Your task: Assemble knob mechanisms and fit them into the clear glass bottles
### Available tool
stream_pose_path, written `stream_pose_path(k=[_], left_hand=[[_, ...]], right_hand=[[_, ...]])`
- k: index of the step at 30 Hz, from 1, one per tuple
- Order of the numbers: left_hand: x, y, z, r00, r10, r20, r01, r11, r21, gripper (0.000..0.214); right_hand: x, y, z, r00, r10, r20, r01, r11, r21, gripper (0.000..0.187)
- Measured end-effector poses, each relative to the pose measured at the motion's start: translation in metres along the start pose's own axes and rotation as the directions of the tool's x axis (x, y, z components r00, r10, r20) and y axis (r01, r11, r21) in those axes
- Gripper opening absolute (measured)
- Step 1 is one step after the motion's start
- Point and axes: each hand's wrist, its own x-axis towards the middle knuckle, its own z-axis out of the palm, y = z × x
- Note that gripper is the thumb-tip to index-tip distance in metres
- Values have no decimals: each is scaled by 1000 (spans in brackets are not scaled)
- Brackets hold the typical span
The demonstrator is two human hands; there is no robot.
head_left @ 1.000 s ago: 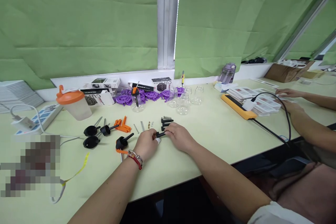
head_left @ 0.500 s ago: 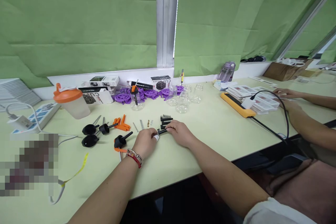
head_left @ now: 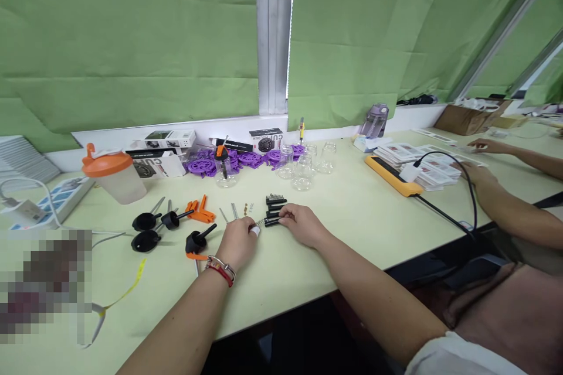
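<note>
My left hand (head_left: 238, 241) has its fingers pinched at one end of a thin metal spring (head_left: 260, 222). A small white piece (head_left: 255, 229) shows at its thumb; what it is I cannot tell. My right hand (head_left: 303, 225) grips the right end of a short black tube (head_left: 271, 222), and the spring lies at the tube's left end. Behind that tube, several similar black tubes (head_left: 275, 208) lie side by side, with a row of small springs or screws (head_left: 275, 196) at the far end. Small brass pieces (head_left: 245, 210) and metal rods (head_left: 234, 211) lie beyond my left hand.
Black funnel-shaped parts (head_left: 146, 241) and orange clips (head_left: 200, 211) lie to the left. Upturned glass jars (head_left: 302, 179) and purple plastic parts (head_left: 202, 167) stand farther back. A shaker bottle (head_left: 125, 184) is at left. At right, another person's hands are by card stacks (head_left: 433, 173).
My left hand has drawn slightly left, away from the black tube, and the spring now shows between them. The view has shifted a little. The other person's far hand has moved right.
</note>
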Motion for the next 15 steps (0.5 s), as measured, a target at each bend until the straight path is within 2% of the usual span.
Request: stream_pose_path(k=[5,9,12,15], left_hand=[[0,2,0,1000,-1,-5,1,1000,24,19],[-1,5,-1,1000,5,-6,-5,1000,31,20],[-2,5,-2,999,33,6,-33,999,35,20],[-2,4,-2,998,57,18,-58,998,29,20]], right_hand=[[0,-2,3,997,-35,-71,28,995,-97,7],[-2,-5,3,992,-59,-109,44,990,-130,8],[-2,-16,2,965,-238,-108,209,950,-231,11],[1,-33,2,890,-455,38,432,812,-393,16]])
